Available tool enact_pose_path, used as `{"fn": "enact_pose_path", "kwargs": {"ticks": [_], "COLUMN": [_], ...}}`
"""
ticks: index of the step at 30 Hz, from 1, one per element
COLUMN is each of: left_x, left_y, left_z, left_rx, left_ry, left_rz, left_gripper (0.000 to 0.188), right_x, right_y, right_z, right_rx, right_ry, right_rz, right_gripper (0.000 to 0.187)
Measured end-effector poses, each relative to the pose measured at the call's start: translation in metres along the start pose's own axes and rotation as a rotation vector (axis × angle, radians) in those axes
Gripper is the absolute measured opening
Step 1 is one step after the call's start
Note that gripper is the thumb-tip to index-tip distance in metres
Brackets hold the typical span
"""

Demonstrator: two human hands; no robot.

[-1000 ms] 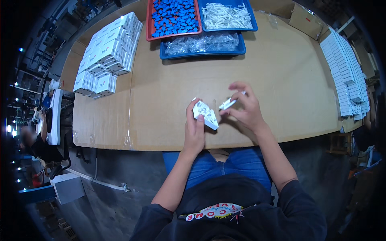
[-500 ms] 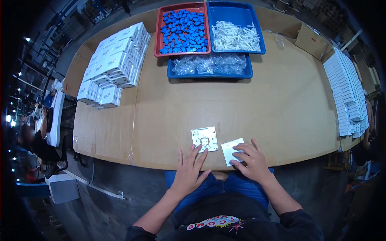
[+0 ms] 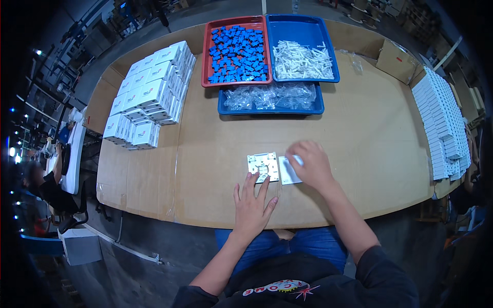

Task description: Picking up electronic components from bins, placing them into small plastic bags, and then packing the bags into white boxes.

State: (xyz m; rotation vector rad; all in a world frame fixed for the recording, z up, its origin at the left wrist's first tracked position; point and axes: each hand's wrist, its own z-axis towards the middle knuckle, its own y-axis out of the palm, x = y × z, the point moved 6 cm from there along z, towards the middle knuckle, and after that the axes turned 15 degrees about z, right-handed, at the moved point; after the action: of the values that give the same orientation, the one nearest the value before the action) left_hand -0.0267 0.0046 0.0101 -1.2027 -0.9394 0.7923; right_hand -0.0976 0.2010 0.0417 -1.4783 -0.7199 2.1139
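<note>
Two thin white square pieces lie side by side near the front of the table. The left one is a square plate [image 3: 255,163] with a cut-out middle and small slots. My left hand [image 3: 251,206] is open, fingers spread, with its fingertips at the plate's near edge. Right of it lies a smooth white square cover [image 3: 288,174], its upper right part hidden by my right hand. My right hand [image 3: 313,167] is over that cover with fingers bent and somewhat blurred; whether it grips anything cannot be made out.
White boxes [image 3: 149,92] are stacked at the left; thin white pieces [image 3: 442,123] are piled at the right. At the back stand a red tray [image 3: 206,61] of blue parts, a blue tray [image 3: 303,28] of white parts, and a lower blue tray [image 3: 272,111] of clear bags.
Both white pieces have moved away from the table's front edge. The cover has straightened beside the slotted plate. My right hand has moved forward to the cover's upper right; the view has tilted slightly.
</note>
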Motion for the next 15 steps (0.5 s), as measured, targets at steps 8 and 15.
{"fn": "enact_pose_path", "kwargs": {"ticks": [8,15], "left_x": [0.000,0.007], "left_y": [-0.002,-0.001], "left_z": [0.006,0.001], "left_rx": [0.050,-0.012], "left_ry": [-0.015,0.016], "left_rz": [-0.031,-0.029], "left_gripper": [0.055,0.061], "right_x": [0.045,0.082], "right_y": [0.014,0.042], "right_z": [0.166,0.205], "right_rx": [0.115,0.048], "right_ry": [0.098,0.149], "right_rz": [-0.091,-0.290], "right_gripper": [0.022,0.021]}}
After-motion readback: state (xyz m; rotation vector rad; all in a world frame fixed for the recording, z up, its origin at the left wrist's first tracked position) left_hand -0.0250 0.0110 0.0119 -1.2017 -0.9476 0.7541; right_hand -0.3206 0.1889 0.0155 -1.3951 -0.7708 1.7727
